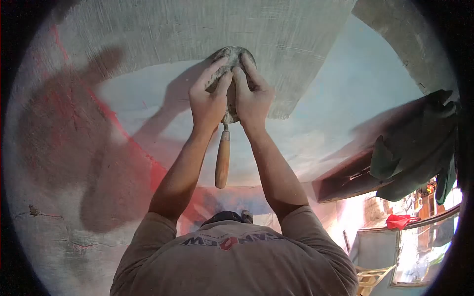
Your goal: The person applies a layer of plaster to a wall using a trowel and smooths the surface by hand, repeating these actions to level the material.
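Note:
A trowel [232, 106] hangs handle-down between my two hands, its rounded blade smeared with grey mortar. Its wooden handle [222, 163] points down toward my chest, with no hand around it. My left hand [209, 98] grips the blade from the left, fingers bent over its face. From the other side my right hand [254, 98] holds it in the same way. Both thumbs come close together near the blade's middle. Part of the blade is hidden behind my palms and fingers.
Grey plaster [222, 29] covers the upper surface beside a pale blue-white area [340, 89]. A red line [111, 116] runs down the left. Dark cloth [419, 143] hangs at the right, above a red cloth [399, 221] and a light-coloured chair [373, 278].

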